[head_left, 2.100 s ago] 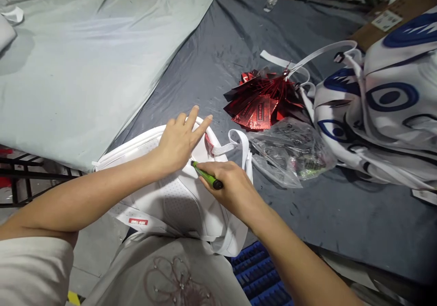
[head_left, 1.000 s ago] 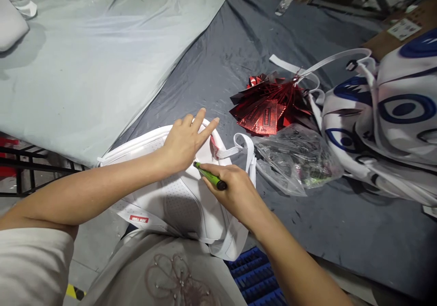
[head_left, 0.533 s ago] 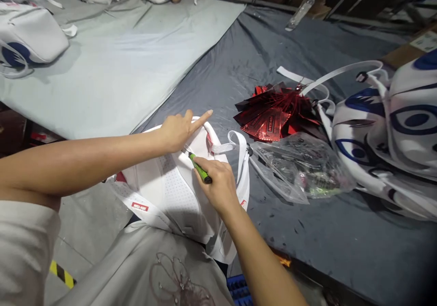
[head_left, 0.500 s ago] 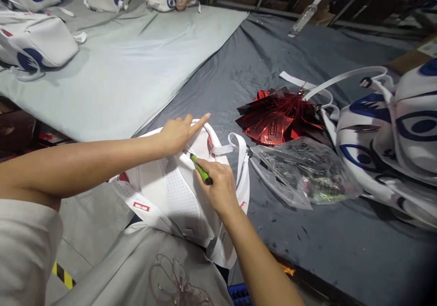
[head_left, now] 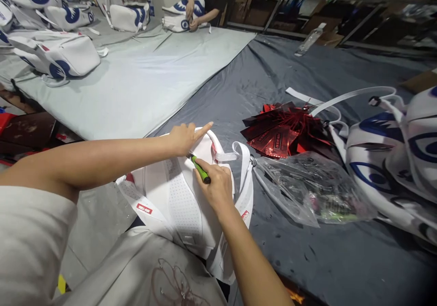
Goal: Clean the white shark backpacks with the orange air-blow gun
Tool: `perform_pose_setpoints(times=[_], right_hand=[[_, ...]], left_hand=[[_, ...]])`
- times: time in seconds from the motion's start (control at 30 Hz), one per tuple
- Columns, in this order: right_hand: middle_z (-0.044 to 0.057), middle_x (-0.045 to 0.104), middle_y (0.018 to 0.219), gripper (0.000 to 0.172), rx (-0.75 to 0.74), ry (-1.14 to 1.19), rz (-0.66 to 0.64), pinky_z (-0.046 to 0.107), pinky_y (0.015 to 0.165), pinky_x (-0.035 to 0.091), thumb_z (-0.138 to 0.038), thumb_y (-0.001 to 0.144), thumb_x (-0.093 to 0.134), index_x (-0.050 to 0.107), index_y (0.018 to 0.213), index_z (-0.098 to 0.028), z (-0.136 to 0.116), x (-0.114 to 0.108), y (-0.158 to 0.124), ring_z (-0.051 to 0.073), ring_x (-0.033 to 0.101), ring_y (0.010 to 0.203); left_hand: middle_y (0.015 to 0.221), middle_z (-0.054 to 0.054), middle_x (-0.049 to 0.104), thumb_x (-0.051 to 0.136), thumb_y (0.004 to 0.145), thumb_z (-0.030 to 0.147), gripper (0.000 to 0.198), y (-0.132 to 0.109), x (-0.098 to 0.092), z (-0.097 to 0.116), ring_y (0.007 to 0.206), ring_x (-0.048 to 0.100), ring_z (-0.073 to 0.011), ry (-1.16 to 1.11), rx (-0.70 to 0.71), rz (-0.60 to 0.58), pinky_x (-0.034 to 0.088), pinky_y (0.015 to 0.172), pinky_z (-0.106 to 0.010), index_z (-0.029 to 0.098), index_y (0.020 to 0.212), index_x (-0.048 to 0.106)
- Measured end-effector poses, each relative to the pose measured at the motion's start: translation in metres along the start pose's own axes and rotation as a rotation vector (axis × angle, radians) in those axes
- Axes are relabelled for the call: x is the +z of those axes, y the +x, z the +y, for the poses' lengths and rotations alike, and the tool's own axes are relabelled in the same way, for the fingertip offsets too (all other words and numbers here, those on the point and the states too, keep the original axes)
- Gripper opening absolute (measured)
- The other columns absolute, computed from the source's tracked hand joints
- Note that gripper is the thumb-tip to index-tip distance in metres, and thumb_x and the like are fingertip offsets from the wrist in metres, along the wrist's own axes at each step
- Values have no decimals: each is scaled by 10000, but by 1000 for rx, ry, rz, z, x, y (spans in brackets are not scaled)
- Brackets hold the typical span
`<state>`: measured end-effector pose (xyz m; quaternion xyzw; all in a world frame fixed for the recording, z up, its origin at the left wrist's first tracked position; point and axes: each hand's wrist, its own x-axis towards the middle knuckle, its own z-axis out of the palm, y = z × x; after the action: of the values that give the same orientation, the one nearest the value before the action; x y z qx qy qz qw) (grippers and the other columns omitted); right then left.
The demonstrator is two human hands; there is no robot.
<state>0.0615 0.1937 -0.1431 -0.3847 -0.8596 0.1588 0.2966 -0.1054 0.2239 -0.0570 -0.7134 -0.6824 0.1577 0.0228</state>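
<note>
A white backpack point(head_left: 155, 185) leans upright against my body at the table edge, its dotted back panel and straps facing me. My right hand point(head_left: 216, 185) is closed around a small green-and-black-handled tool point(head_left: 200, 169) with a thin metal tip, which touches the bag near its upper seam. What kind of tool it is, I cannot make out. Across the bag's top edge lies my left hand point(head_left: 186, 138), gripping the fabric with the index finger stretched out to the right. The left hand's lower fingers are partly hidden. Just beyond that finger curves the white top handle point(head_left: 215, 142).
On the dark table cover point(head_left: 221, 101) lie red shiny tags point(head_left: 278, 137) and a clear plastic bag point(head_left: 297, 192). White backpacks with blue eyes point(head_left: 373, 160) are piled at right. A bottle point(head_left: 310, 39) stands further back. Across the pale cover, another person's hands point(head_left: 193, 17) handle a bag.
The view has tilted up slightly, so the surroundings sit lower and more shows at the far side. Both hands keep nearly the same place on the backpack, the tool still in my right.
</note>
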Motion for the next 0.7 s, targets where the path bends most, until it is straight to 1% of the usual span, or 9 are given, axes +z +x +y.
perform_pose_setpoints(times=[0.1, 0.17, 0.23, 0.3, 0.4, 0.47, 0.57, 0.63, 0.7], right_hand=[[78, 761, 950, 284, 20, 14, 53, 362, 802, 402, -265, 917, 611, 727, 1174, -228, 2, 5, -1, 230, 683, 837], [83, 761, 958, 281, 18, 38, 96, 363, 805, 401, -263, 915, 604, 728, 1163, -217, 3, 9, -1, 224, 683, 833], [90, 762, 962, 285, 11, 59, 126, 367, 808, 404, -263, 916, 592, 726, 1159, -201, 4, 12, -1, 221, 686, 832], [90, 764, 974, 292, 4, 77, 135, 373, 813, 413, -268, 919, 576, 718, 1162, -192, 6, 13, -3, 221, 691, 843], [79, 766, 997, 285, -29, 106, 158, 373, 815, 443, -271, 930, 561, 706, 1164, -197, 8, 9, -10, 213, 697, 840], [85, 761, 1031, 299, -58, 102, 233, 365, 807, 464, -250, 948, 541, 681, 1208, -198, 9, 3, -15, 205, 697, 827], [97, 755, 1033, 333, -68, -3, 357, 361, 804, 474, -233, 970, 510, 644, 1274, -207, 9, -7, -15, 210, 688, 821], [92, 750, 1010, 316, -65, -70, 323, 354, 801, 478, -265, 976, 508, 654, 1253, -221, 5, -8, -5, 216, 675, 828], [95, 735, 1007, 310, -61, -97, 219, 347, 794, 486, -293, 972, 525, 652, 1246, -225, -1, -5, 12, 229, 654, 858]], left_hand=[[1265, -177, 543, 647, 862, 274, 1027, 2, 7, -5, 1013, 616, -281, -38, 87, 23, 477, 804, -333, 301, 1583, -82], [1260, -164, 543, 588, 897, 292, 942, 4, 12, -12, 981, 629, -263, -79, 152, 44, 467, 785, -321, 311, 1587, -53], [1263, -152, 545, 559, 905, 287, 904, 5, 16, -17, 963, 635, -251, -106, 167, 66, 457, 771, -315, 317, 1589, -32], [1245, -139, 564, 561, 891, 277, 914, 7, 19, -21, 946, 634, -244, -126, 163, 75, 449, 753, -310, 309, 1590, -28], [1202, -113, 600, 556, 878, 286, 921, 10, 18, -23, 930, 629, -234, -168, 172, 63, 444, 750, -310, 300, 1591, -26], [1201, -104, 610, 542, 876, 281, 910, 10, 15, -24, 932, 626, -231, -190, 182, 47, 442, 757, -314, 304, 1592, -19], [1204, -98, 617, 519, 875, 250, 891, 9, 13, -24, 926, 625, -224, -197, 182, 36, 439, 743, -309, 307, 1593, -6], [1194, -91, 624, 520, 874, 246, 890, 9, 13, -23, 928, 627, -217, -198, 167, 43, 439, 741, -302, 302, 1593, -2], [1182, -88, 630, 537, 872, 258, 899, 9, 15, -24, 937, 631, -217, -203, 163, 48, 442, 746, -299, 292, 1593, 1]])
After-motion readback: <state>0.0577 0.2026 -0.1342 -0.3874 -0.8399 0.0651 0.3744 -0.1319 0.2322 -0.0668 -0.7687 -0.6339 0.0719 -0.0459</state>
